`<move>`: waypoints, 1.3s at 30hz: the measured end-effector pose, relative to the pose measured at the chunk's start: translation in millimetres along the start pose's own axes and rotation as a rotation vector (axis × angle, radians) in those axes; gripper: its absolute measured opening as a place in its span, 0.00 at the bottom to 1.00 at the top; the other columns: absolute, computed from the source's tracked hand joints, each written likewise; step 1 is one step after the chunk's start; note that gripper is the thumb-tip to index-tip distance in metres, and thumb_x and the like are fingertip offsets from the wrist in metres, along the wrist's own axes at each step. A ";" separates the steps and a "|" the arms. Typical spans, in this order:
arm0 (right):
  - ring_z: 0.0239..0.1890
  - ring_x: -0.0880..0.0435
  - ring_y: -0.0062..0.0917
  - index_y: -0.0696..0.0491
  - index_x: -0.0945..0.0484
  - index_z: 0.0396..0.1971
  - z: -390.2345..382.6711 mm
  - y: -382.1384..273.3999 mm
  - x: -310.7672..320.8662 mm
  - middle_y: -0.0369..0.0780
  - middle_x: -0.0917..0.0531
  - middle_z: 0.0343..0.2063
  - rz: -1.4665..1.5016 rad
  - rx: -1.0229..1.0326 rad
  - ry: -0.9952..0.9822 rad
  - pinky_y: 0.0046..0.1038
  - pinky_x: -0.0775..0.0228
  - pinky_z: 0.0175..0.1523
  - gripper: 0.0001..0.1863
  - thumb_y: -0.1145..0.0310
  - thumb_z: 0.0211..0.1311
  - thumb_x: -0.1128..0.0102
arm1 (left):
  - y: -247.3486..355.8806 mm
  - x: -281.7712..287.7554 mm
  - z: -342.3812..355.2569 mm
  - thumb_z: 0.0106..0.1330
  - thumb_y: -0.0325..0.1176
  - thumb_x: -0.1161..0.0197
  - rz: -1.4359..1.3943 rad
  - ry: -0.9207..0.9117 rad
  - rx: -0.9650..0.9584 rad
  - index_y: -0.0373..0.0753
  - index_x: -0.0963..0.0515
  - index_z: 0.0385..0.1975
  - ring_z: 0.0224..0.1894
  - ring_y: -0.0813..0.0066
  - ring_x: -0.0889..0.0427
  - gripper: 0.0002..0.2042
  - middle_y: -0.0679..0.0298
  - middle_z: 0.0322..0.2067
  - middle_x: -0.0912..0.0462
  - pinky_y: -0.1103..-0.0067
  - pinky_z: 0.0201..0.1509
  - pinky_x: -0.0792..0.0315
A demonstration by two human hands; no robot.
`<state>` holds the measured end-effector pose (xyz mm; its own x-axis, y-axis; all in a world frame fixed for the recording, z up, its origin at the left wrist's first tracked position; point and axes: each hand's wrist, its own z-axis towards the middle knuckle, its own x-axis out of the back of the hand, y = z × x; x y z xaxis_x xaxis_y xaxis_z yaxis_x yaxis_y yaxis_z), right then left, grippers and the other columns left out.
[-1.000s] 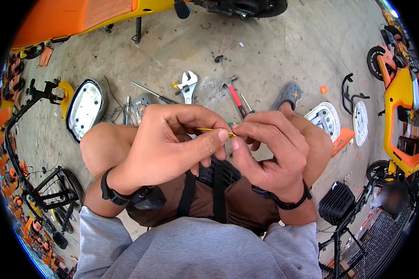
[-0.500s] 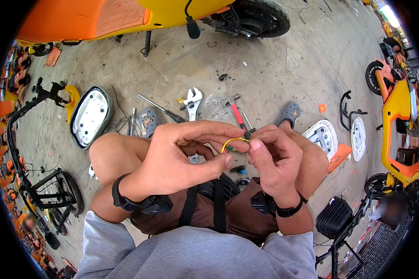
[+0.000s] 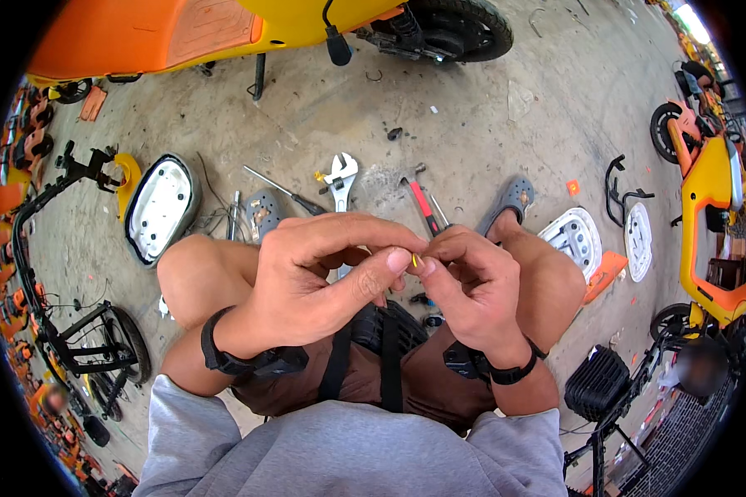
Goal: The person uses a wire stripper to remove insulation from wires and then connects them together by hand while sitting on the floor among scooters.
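A short bit of yellow wire (image 3: 416, 260) shows between my fingertips, in front of my lap. My left hand (image 3: 327, 277) is closed in a pinch, thumb against the index finger at the wire's left side. My right hand (image 3: 475, 286) pinches the wire from the other side, its fingertips touching those of the left. Most of the wire is hidden by the fingers. Past my hands on the floor lie an adjustable wrench (image 3: 341, 178), a long screwdriver (image 3: 283, 190) and a hammer with a red handle (image 3: 421, 203).
A yellow and orange scooter (image 3: 215, 33) stands across the far side. White-lined shell parts lie left (image 3: 159, 211) and right (image 3: 576, 240). A bare black frame (image 3: 75, 331) is at left, a black basket (image 3: 597, 385) at lower right, another yellow scooter (image 3: 704, 240) at far right.
My hands have come together until the fingertips meet. The yellow wire's loop, seen earlier with a bit of green, is now mostly covered. My right foot has shifted slightly left.
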<state>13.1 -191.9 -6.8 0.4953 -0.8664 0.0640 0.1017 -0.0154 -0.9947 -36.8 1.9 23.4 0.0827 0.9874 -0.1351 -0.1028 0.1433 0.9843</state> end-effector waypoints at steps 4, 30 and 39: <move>0.20 0.29 0.09 0.60 0.20 0.27 0.1 -0.9 -1.1 0.35 0.20 0.26 -0.004 -0.002 -0.016 0.14 0.43 0.21 0.03 0.76 0.58 0.37 | -0.6 -1.5 0.4 0.68 0.22 0.43 0.023 0.023 -0.013 0.25 0.21 0.42 0.32 0.72 0.16 0.08 0.52 0.34 0.18 0.81 0.29 0.21; 0.23 0.18 0.16 0.57 0.15 0.32 8.4 -4.2 0.2 0.38 0.14 0.29 -0.341 0.457 0.126 0.15 0.31 0.22 0.11 0.81 0.45 0.30 | -4.0 -3.8 -2.2 0.64 0.25 0.35 0.209 0.024 0.209 0.28 0.20 0.39 0.27 0.85 0.22 0.08 0.65 0.29 0.18 0.87 0.30 0.29; 0.23 0.20 0.15 0.60 0.18 0.31 6.4 3.5 0.8 0.39 0.16 0.27 -0.182 0.359 0.207 0.15 0.30 0.25 0.09 0.83 0.47 0.32 | -1.1 -0.3 -0.4 0.65 0.26 0.35 0.083 -0.052 0.344 0.29 0.20 0.42 0.26 0.85 0.23 0.09 0.64 0.27 0.17 0.87 0.29 0.30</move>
<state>19.4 -189.4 -9.8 0.2629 -0.9476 0.1813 0.4818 -0.0339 -0.8756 -37.1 1.5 22.3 0.1395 0.9886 -0.0562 0.2274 0.0233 0.9735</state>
